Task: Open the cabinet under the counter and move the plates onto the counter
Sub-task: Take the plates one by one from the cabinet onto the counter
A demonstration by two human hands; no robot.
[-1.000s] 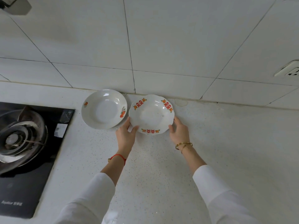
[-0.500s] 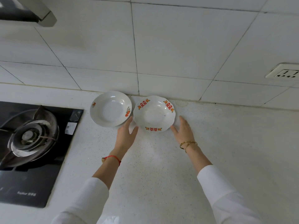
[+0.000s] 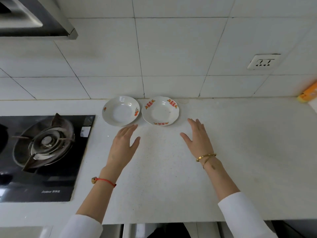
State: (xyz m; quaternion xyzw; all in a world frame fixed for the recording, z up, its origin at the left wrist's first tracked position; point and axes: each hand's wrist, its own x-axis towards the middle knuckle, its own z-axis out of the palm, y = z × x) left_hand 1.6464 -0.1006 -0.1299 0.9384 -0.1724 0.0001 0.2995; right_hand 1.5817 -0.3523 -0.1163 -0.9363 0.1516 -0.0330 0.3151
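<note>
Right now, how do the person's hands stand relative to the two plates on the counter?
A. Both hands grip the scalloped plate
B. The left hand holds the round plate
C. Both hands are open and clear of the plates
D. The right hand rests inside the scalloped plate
C: the left hand and right hand are spread open over the counter, touching neither the round plate nor the scalloped plate.

Bright, even light; soft shadows; wide-angle bending at edges.
</note>
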